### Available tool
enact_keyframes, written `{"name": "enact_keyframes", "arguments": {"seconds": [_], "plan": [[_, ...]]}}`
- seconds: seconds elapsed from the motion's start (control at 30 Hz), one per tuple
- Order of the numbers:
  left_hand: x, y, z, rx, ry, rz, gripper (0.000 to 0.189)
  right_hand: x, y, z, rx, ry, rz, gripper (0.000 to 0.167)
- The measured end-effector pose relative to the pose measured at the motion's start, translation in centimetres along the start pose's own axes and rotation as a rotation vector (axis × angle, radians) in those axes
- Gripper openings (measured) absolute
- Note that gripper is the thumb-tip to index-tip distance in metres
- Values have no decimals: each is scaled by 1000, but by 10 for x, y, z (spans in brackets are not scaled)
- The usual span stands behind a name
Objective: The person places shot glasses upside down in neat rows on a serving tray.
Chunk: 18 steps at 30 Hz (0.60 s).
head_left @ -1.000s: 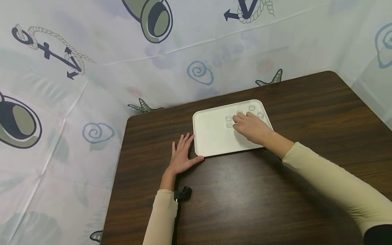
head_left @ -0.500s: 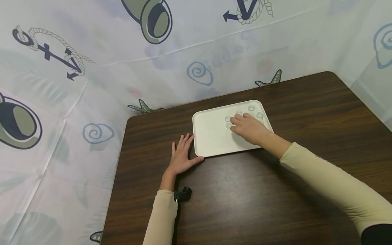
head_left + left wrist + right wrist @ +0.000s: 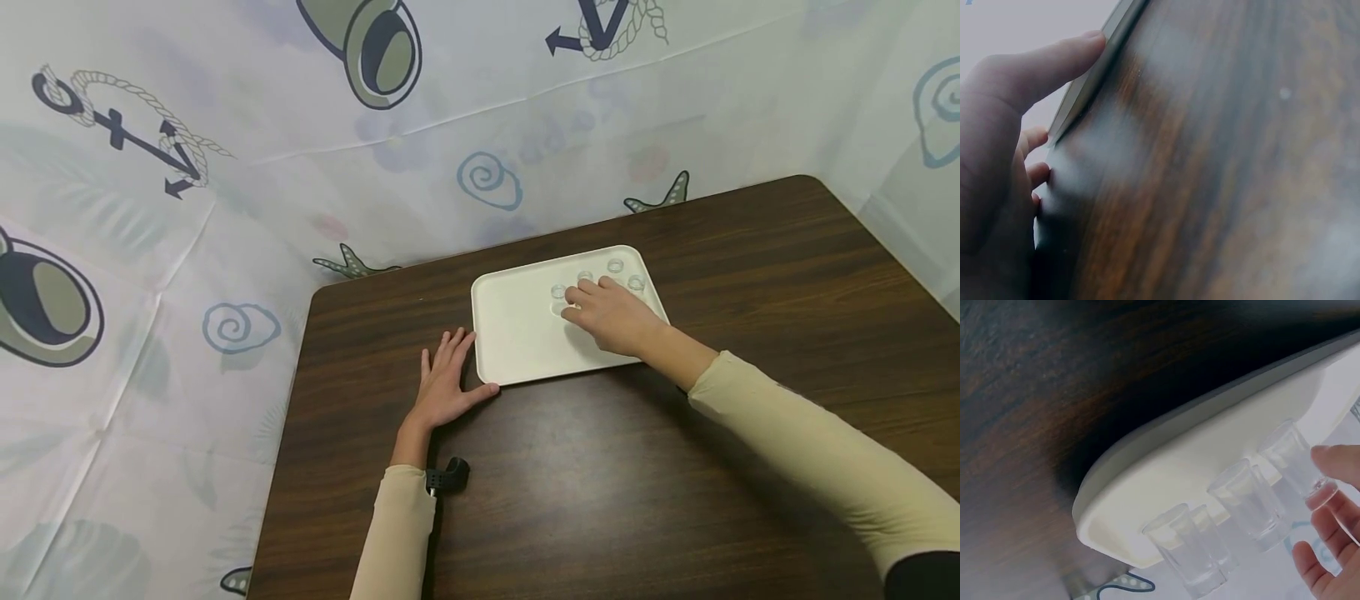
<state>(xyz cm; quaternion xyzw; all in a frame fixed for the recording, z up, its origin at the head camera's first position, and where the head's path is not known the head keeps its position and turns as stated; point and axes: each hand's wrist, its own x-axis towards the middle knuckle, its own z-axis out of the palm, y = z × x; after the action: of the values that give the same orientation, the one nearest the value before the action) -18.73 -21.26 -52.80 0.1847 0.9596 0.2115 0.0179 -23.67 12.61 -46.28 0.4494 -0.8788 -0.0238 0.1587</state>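
Note:
Clear shot glasses stand upside down, wide rims on the tray, on the right half of a white tray (image 3: 517, 325). My right hand (image 3: 611, 317) reaches over them from the front right. In the right wrist view, its thumb and fingers pinch one shot glass (image 3: 1290, 456) near its thick base; the rim is at the tray surface. Beside it stand a second glass (image 3: 1250, 503) and a third glass (image 3: 1185, 550). My left hand (image 3: 441, 387) lies at the tray's left side with fingers spread, fingertips along the edge and thumb at the front corner. In the left wrist view the thumb (image 3: 1066, 62) touches the tray's rim.
The tray sits near the back of a dark wood-grain table (image 3: 570, 483). A patterned cloth (image 3: 420, 183) with anchors and shells hangs behind and to the left of it. A black wrist device (image 3: 448, 475) sits at the left cuff.
My right hand has shifted slightly left over the glasses and then stayed nearly in place. The left hand and the tray have not moved.

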Motion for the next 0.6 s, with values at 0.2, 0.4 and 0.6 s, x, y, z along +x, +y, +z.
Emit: {"name": "enact_keyframes", "arguments": {"seconds": [0.2,0.4,0.6], "plan": [[-1,1,0,-1,-6,-4,97,-2,-2,-8,79,1,60,29],[0,0,1,-7,-5,-2,97,-10,5,-10,184,70,178,34],[1,-3,-1,-49,-22,1,95,-26,18,-14,310,222,338,32]]}}
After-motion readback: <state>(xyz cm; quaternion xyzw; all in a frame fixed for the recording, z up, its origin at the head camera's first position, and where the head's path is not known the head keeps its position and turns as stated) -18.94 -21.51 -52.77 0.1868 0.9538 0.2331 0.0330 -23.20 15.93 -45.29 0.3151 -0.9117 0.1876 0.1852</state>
